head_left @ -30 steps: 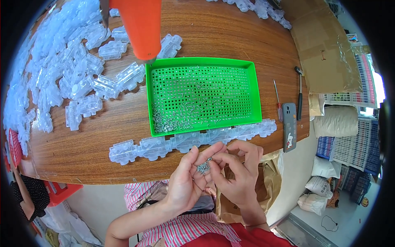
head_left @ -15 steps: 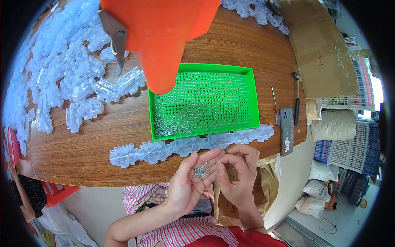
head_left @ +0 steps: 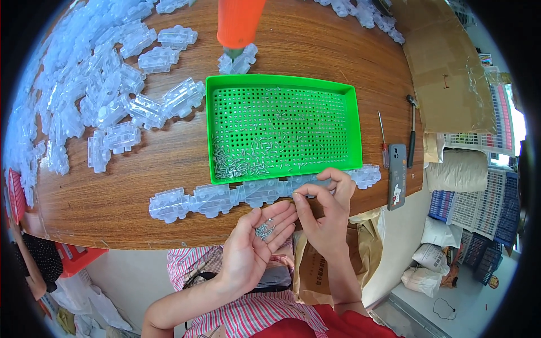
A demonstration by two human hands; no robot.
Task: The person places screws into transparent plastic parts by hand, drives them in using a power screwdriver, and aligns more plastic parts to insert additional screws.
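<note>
My left hand is turned palm up and cupped, with several small silver screws lying in it. My right hand is just to its right, thumb and forefinger pinched together; whatever is between the fingertips is too small to make out. Its raised fingers partly cover a row of clear plastic housings laid end to end along the table's near side. Behind this row stands a green perforated tray. Loose screws gather at its near left, and many of its holes carry screws.
An orange tool with a dark tip hangs over the tray's far side. Clear housings pile up at left. A screwdriver, phone and hammer lie right, near a cardboard box. Another person's arm shows far left.
My right hand has moved away from the left palm, up toward the row of housings. The left hand has shifted slightly left. The orange tool has swung farther away, uncovering the tray's far left corner.
</note>
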